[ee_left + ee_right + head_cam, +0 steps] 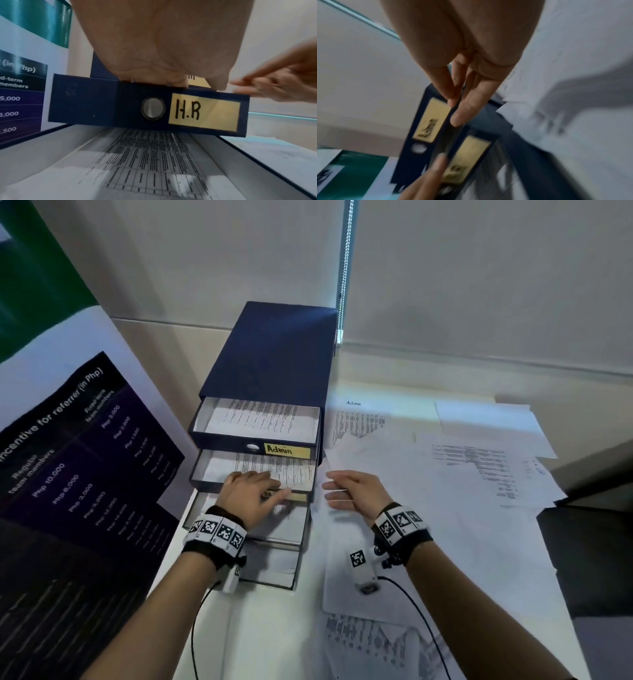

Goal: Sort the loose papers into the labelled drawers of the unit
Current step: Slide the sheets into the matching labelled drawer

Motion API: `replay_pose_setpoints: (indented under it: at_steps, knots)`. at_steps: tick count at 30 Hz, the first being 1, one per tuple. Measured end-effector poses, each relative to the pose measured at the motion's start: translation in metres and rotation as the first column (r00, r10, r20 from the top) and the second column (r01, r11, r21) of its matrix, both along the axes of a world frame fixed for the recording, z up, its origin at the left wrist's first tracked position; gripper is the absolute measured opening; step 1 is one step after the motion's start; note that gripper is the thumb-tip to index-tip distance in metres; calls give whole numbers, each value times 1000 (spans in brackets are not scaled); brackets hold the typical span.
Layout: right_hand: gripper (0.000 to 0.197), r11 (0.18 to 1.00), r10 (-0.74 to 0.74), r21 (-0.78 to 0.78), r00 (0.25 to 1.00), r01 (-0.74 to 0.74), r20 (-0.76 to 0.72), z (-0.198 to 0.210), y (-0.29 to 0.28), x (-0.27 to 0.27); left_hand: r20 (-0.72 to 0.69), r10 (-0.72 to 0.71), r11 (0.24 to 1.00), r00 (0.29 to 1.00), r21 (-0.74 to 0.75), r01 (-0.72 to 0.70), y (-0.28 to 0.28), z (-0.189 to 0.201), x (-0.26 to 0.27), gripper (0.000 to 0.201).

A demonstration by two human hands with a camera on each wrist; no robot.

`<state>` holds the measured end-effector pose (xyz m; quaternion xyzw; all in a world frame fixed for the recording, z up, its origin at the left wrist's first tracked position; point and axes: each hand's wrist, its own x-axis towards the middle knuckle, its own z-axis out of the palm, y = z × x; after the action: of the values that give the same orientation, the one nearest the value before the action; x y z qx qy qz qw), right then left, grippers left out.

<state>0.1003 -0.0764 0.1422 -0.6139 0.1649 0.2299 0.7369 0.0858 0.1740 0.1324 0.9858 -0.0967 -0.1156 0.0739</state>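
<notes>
Over on the far left, a dark poster [78, 460] with rows of Php figures leans against the wall beside the table. Next along stands the navy drawer unit [274, 350], and all its drawers are pulled out in steps. Top one, the Admin drawer [255, 436], carries a yellow label and a printed sheet lies inside. Below it, the H.R drawer [149, 106] also holds a printed page, and that is where the left hand [251, 491] is: fingers laid over the drawer's front edge, thumb down near the label, palm above the paper. From the left wrist view the fingers [175, 79] hook over the top rim of that front panel, so the hand grips the H.R drawer front. Lower still, two more drawers [274, 563] stick out with pale sheets in them; their labels are hidden.

Moving right, the right hand [352, 491] hovers just beside the unit, fingers out and relaxed, nothing in it, pointing toward the drawers. Under and beyond it, the loose papers [472, 467] spread across the white table [267, 642], overlapping, one of them headed Admin in handwriting. A beaded blind chain [344, 268] hangs behind the unit.
</notes>
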Motion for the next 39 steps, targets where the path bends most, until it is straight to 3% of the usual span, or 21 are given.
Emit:
replay_pose_setpoints:
  at_steps: [3,4,6,7,10,11,13,14,16,17,19,22,27,29,31,32,33,34,36,37,39]
  knots:
    - [27,936,-97,-344,994,76,-45,-42,-74,-3,-97,13,996,995,87,-4,-4,1,16,92]
    - [36,823,-70,-567,996,22,-63,-59,-101,-4,-117,29,994,993,111,-16,-7,6,18,90]
    - [68,485,-14,-858,980,-169,-201,-87,-151,-9,-109,47,988,993,150,-30,-20,22,18,83]
    - [86,374,-38,-898,964,-231,-264,-98,-172,-13,-48,51,987,998,152,-43,-28,29,16,70]
    - [123,293,-82,-914,945,-280,-316,-118,-210,-23,294,27,988,955,-154,20,-67,46,4,21]
    - [128,272,-74,-917,944,-292,-322,-121,-217,-24,335,5,953,942,-288,98,-83,49,-1,14]
    - [128,226,-47,-930,950,-291,-309,-125,-227,-22,221,-93,859,971,-475,191,-117,45,-9,10]
    - [123,222,-19,-932,955,-285,-297,-125,-229,-20,93,-132,834,987,-528,161,-131,37,-12,11]
    - [111,332,16,-911,967,-245,-254,-123,-231,-16,-226,-106,860,968,-510,-25,-150,-4,-12,20]
    - [105,403,15,-887,970,-227,-242,-120,-230,-17,-387,-33,905,922,-402,-137,-156,-29,-12,31]
    - [94,434,36,-873,972,-223,-231,-118,-229,-20,-537,168,960,827,-103,-262,-163,-71,-13,46]
    - [62,424,139,-868,966,-259,-220,-112,-218,-28,-518,393,874,760,-46,-483,-172,-93,-18,48]
    - [25,578,166,-816,977,16,136,-100,-185,-49,-575,447,734,685,-202,-648,-184,-97,-17,78]
    - [17,588,164,-804,959,94,232,-89,-176,-57,-419,478,775,772,-213,-595,-189,-91,-17,82]
    - [13,568,174,-802,925,185,337,-76,-169,-63,-248,400,847,882,-269,-459,-196,-79,-18,62]
    - [13,543,216,-809,894,223,392,-71,-165,-66,-274,340,825,900,-372,-425,-201,-72,-18,56]
    - [14,521,278,-818,858,242,431,-66,-160,-70,-390,301,720,870,-505,-476,-207,-64,-18,59]
    - [14,508,344,-826,822,243,454,-62,-153,-75,-560,246,543,791,-597,-591,-215,-54,-19,70]
    - [17,509,451,-827,744,240,493,-55,-137,-87,-789,68,147,611,-598,-788,-228,-36,-20,95]
    - [21,515,485,-820,704,251,520,-52,-130,-93,-814,-10,14,581,-581,-814,-233,-27,-20,100]
    - [31,500,526,-800,618,331,584,-42,-121,-102,-782,-6,-97,623,-619,-779,-237,-6,-22,71]
